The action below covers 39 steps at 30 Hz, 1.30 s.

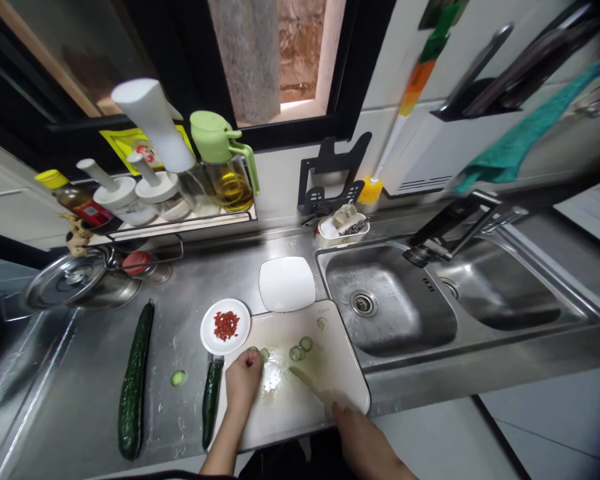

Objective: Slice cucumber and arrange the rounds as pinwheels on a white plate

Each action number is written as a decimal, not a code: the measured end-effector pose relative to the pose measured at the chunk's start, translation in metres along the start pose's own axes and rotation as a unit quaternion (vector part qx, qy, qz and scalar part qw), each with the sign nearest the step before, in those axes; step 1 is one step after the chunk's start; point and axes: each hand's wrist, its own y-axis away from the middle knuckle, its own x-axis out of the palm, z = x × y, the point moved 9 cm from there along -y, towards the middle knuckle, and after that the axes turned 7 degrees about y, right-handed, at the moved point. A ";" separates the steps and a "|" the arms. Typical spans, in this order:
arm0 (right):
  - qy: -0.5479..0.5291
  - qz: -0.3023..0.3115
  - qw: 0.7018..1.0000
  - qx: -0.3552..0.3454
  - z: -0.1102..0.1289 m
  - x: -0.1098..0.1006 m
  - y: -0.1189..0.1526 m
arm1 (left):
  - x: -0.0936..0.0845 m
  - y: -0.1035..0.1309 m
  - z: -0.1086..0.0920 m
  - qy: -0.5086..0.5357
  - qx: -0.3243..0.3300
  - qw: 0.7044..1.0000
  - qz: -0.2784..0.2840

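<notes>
My left hand (244, 380) is over the left part of the white cutting board (260, 427), its fingers curled together. Whatever they may hold is hidden; pale cucumber slices (265, 355) lie right at the fingertips. In my right hand (357, 430), at the board's front edge, is a kitchen knife (307, 383), its blade low over the wet board and pointing up and left. Beyond the tip rest a few more cucumber slices (300, 351). A cut piece of cucumber (211, 402) lies along the board's left edge.
A small plate of chopped red pieces (227, 325) overlaps the board's far left corner. Behind the board is a white square plate (287, 285). A whole cucumber (135, 383) and a cucumber end (179, 379) lie left. The sink (390, 300) is right; an oil jug (227, 167) stands on the shelf.
</notes>
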 end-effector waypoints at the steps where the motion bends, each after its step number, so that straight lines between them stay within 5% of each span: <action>1: 0.004 0.011 1.000 0.003 0.000 0.002 0.000 | -0.006 -0.001 0.003 -0.002 -0.006 1.000 -0.009; 10: 0.022 0.015 1.000 -0.002 -0.003 0.011 -0.003 | -0.023 -0.007 0.021 -0.028 -0.023 0.998 -0.054; 16: 0.014 0.021 1.000 0.001 -0.002 0.010 -0.002 | -0.027 -0.001 0.009 -0.011 0.055 0.993 -0.099; 19: 0.018 0.043 0.999 0.008 0.000 0.006 0.000 | -0.015 0.001 -0.010 0.003 0.116 0.990 -0.074; 24: 0.013 0.045 0.999 0.018 0.001 0.001 0.003 | 0.030 0.006 -0.049 0.037 0.189 0.980 0.051; 29: 0.004 0.016 1.000 0.018 -0.001 0.000 0.002 | 0.064 0.011 -0.072 -0.003 0.200 0.970 0.138; 39: 0.020 0.015 1.000 0.013 -0.001 0.005 -0.001 | 0.071 0.007 -0.073 -0.051 0.145 0.979 0.136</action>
